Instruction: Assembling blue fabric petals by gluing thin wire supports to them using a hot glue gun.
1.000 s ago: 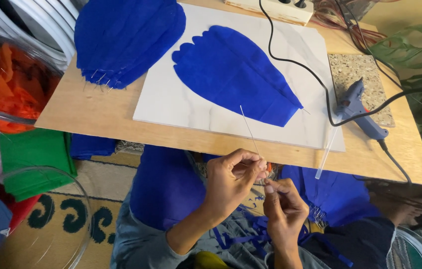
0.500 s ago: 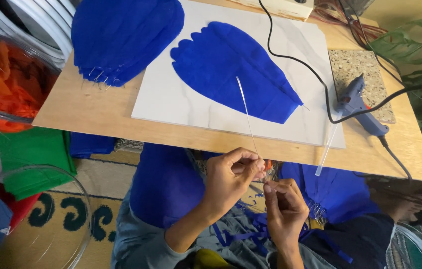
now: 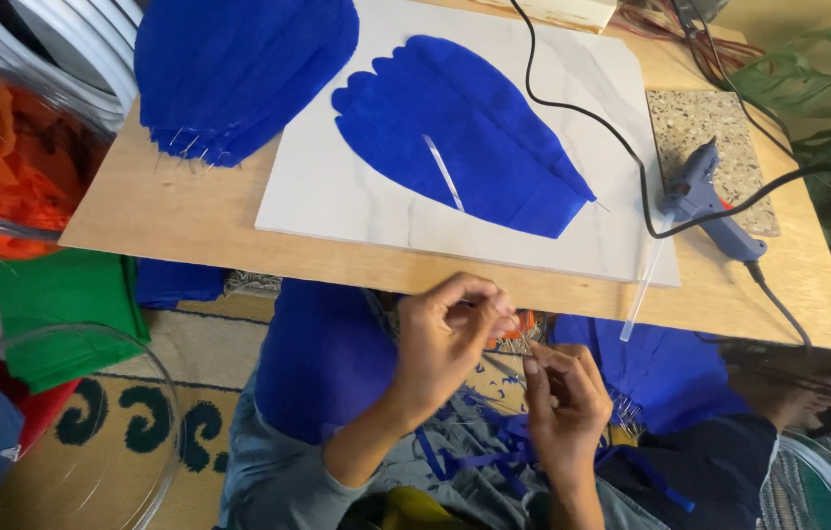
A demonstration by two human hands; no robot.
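Note:
My left hand (image 3: pixel 450 334) and my right hand (image 3: pixel 563 402) are close together over my lap, just below the front edge of the wooden table (image 3: pixel 170 221). The left fingers are pinched against the thumb. My right fingertips point up at them; whether they hold anything is too small to see. A thin pale strip (image 3: pixel 445 174) lies across a blue petal-shaped sheet (image 3: pixel 494 118) on a white board (image 3: pixel 337 201), apart from both hands. Blue fabric (image 3: pixel 322 358) and cut blue strips (image 3: pixel 479 456) lie in my lap.
A blue glue gun (image 3: pixel 705 196) rests beside a speckled tile (image 3: pixel 705 123) at the right, its black cable (image 3: pixel 533 79) crossing the board. A clear glue stick (image 3: pixel 643 290) overhangs the table edge. Stacked blue petals (image 3: pixel 239 69), an orange-filled container (image 3: pixel 3 147) and green cloth (image 3: pixel 62 294) sit left.
The thin strip that my left hand held upright has left the hand and moved up onto the blue sheet. Both hands stay over my lap.

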